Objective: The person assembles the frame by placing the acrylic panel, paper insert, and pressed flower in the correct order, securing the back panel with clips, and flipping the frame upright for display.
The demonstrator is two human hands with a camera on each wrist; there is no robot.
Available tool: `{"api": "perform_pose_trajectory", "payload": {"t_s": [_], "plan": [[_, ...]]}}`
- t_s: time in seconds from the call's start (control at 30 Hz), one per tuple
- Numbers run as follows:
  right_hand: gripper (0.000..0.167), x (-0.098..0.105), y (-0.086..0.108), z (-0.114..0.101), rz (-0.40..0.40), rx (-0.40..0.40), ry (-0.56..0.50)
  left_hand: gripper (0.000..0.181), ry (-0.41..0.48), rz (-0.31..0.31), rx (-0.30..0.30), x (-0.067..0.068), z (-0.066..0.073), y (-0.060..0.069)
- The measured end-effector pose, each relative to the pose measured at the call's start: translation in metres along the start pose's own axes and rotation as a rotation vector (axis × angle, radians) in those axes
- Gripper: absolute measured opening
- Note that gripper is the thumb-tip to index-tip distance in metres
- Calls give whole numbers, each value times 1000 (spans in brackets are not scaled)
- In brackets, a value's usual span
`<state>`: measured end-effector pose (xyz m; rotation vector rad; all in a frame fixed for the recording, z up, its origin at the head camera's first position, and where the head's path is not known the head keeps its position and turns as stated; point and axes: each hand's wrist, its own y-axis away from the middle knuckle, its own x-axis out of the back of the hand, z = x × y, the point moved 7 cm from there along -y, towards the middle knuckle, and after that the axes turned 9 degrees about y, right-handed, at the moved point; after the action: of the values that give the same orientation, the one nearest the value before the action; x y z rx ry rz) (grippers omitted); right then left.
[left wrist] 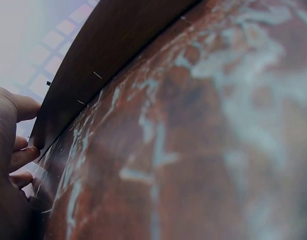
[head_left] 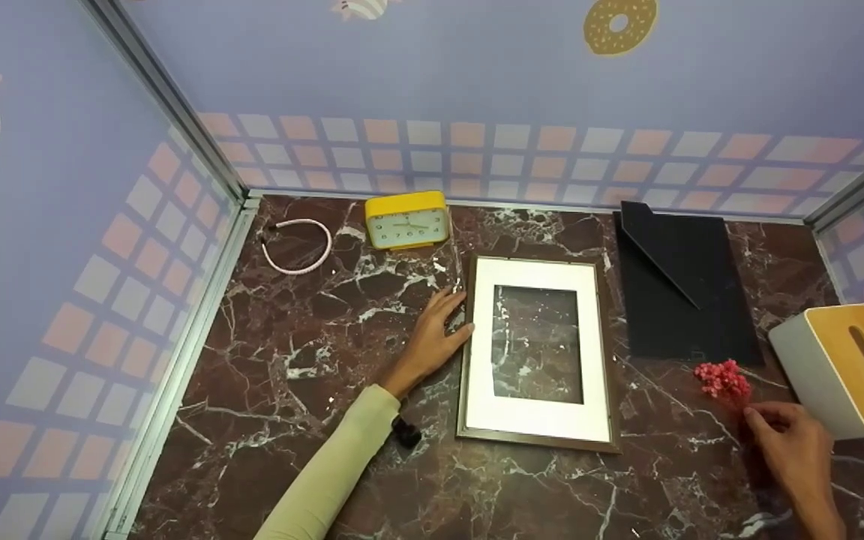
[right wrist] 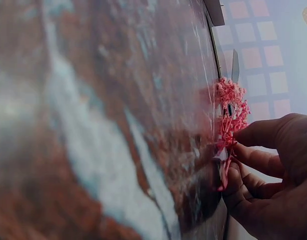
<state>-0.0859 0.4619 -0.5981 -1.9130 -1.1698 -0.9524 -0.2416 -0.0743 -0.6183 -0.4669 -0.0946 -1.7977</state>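
Observation:
A picture frame [head_left: 541,424] with a white mat and a rectangular opening lies flat on the marbled table. Against its left edge rests my left hand [head_left: 432,337], fingers fairly straight; the left wrist view has the fingertips touching the dark side of the frame [left wrist: 108,45]. On the right, my right hand [head_left: 796,446] pinches the stems of a small bunch of pink dried flowers [head_left: 723,379] between thumb and fingers. In the right wrist view the flowers [right wrist: 232,107] stay close to the tabletop, their stem ends showing below the fingertips.
A black backing board [head_left: 691,277] with a fold-out stand lies right of the frame. Near my right hand stands a tissue box [head_left: 814,367] with a wooden lid. A yellow clock [head_left: 407,221] and a white headband [head_left: 327,244] sit at the back. Walls [head_left: 477,67] bound the table.

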Motion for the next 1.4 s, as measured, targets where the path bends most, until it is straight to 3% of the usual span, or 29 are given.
{"api": "perform_pose_trajectory", "payload": {"t_s": [0.67,1.0,1.17,1.27,1.4], "plan": [[20,19,-2,2,99,-124,-24,64,-23,-9,24,-2,0,-1],[24,25,-3,-3,147,-47,13,62,8,-8,5,-1,0,-2],[16,26,-2,-4,167,-13,38,63,10,-12,19,-1,-1,-2],[14,26,-1,-5,170,-18,35,64,-1,-3,14,-1,-2,-2],[15,23,0,-2,159,-83,15,63,0,5,3,0,-1,-1]]}}
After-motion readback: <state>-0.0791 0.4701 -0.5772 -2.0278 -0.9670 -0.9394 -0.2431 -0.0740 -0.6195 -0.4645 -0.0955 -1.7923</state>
